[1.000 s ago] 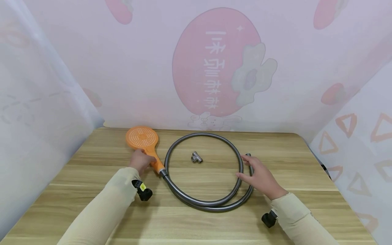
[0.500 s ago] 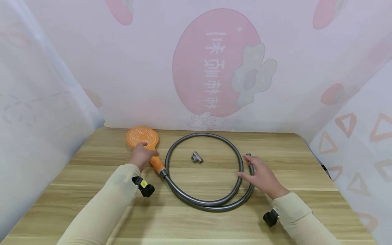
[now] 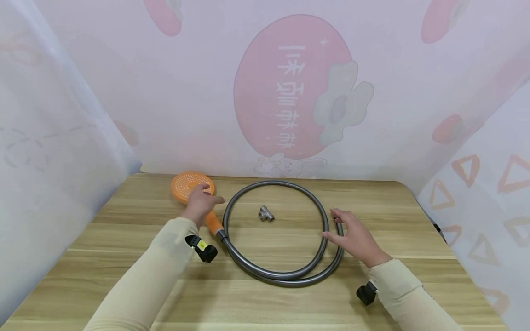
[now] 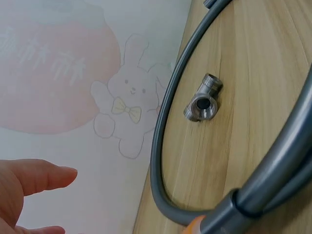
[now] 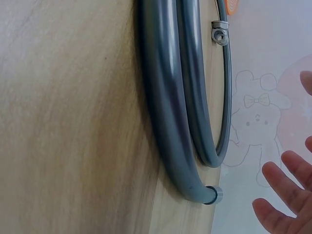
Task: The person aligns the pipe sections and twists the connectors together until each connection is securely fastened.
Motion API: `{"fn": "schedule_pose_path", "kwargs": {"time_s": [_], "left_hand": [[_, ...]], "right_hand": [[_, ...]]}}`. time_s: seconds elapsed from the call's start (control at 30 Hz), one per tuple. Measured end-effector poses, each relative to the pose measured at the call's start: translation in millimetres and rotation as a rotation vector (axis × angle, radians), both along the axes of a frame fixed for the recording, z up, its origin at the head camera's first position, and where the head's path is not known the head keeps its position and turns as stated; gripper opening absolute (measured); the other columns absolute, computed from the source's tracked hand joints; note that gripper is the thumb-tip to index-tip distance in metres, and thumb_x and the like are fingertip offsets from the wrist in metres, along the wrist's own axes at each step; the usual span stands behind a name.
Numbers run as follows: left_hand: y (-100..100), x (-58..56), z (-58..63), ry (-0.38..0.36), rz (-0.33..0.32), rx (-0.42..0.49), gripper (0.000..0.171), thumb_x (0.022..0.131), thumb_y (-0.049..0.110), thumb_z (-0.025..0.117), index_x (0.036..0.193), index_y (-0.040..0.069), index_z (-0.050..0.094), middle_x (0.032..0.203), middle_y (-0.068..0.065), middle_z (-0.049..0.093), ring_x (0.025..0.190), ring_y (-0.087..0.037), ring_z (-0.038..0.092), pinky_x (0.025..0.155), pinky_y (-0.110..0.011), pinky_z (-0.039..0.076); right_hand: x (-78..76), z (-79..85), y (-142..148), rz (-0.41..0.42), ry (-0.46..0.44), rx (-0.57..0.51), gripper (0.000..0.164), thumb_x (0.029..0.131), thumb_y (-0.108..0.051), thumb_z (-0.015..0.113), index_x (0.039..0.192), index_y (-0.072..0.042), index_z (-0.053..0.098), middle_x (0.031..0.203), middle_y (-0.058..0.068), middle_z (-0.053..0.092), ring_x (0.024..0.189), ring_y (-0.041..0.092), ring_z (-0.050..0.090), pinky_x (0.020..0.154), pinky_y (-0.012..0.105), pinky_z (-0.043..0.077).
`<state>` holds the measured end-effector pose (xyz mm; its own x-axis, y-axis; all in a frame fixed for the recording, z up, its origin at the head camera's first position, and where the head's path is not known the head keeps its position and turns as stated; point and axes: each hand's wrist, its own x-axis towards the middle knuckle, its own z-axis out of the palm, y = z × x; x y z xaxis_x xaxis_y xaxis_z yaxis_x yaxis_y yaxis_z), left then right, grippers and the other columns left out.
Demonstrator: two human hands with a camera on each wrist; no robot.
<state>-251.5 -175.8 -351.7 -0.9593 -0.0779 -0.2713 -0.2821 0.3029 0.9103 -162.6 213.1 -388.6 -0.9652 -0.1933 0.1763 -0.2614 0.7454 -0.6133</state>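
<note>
An orange shower head [image 3: 185, 185] with a perforated round face lies at the back left of the table. Over its neck hovers my left hand [image 3: 200, 206], fingers apart and holding nothing; it hides part of the handle. A dark grey shower hose [image 3: 271, 183], joined to the handle, is coiled in a large loop. My right hand [image 3: 354, 239] hangs above the hose's free end at the right, its fingers spread and apart from it in the right wrist view. Within the loop lies a metal tee fitting [image 4: 202, 100] with threaded ends.
The wooden table [image 3: 265, 308] runs back to a pale printed wall cloth [image 3: 198, 92], with more cloth at both sides. A black wrist camera [image 3: 204, 253] sits on the left sleeve, another camera [image 3: 366, 293] on the right.
My left hand has let go of the shower head's handle, risen and shifted a little right and away from me. My right hand has barely moved. The shower head and hose lie as before.
</note>
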Motion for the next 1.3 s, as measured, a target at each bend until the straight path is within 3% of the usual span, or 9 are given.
{"fn": "schedule_pose_path", "kwargs": {"time_s": [0.23,0.4,1.03,1.3], "left_hand": [[12.8,-1.8,-3.0,0.048,-0.021,0.002,0.076,0.086,0.008,0.065,0.149,0.001,0.023,0.147,-0.025,0.031,0.131,-0.040,0.036,0.107,-0.051,0.034],[22.1,-2.9,-6.9,0.077,-0.041,0.021,0.075,0.086,0.008,0.066,0.149,0.002,0.026,0.144,-0.024,0.034,0.129,-0.040,0.037,0.105,-0.051,0.036],[53.8,-1.6,-9.0,0.051,-0.064,0.029,0.069,0.087,0.007,0.068,0.146,0.005,0.033,0.145,-0.022,0.035,0.128,-0.038,0.040,0.105,-0.051,0.036],[64.8,-7.1,-13.4,0.070,-0.062,0.038,0.066,0.085,0.006,0.069,0.144,0.006,0.038,0.144,-0.020,0.039,0.128,-0.037,0.042,0.105,-0.049,0.037]], "right_hand": [[-1.8,-0.7,0.9,-0.001,-0.010,0.011,0.073,0.086,-0.037,0.073,0.141,0.001,0.043,0.137,0.019,0.049,0.118,0.036,0.053,0.095,0.054,0.044],[-4.9,-1.7,1.8,-0.009,-0.034,-0.005,0.073,0.086,-0.033,0.074,0.142,0.000,0.042,0.138,0.019,0.048,0.119,0.036,0.051,0.096,0.055,0.043],[-13.5,-6.4,14.3,-0.052,-0.093,0.019,0.073,0.089,-0.035,0.070,0.144,-0.001,0.039,0.142,0.024,0.042,0.122,0.040,0.049,0.094,0.056,0.044],[-18.4,-9.7,21.5,-0.076,-0.117,-0.006,0.075,0.089,-0.036,0.069,0.145,0.001,0.036,0.141,0.024,0.043,0.124,0.040,0.048,0.096,0.055,0.044]]}}
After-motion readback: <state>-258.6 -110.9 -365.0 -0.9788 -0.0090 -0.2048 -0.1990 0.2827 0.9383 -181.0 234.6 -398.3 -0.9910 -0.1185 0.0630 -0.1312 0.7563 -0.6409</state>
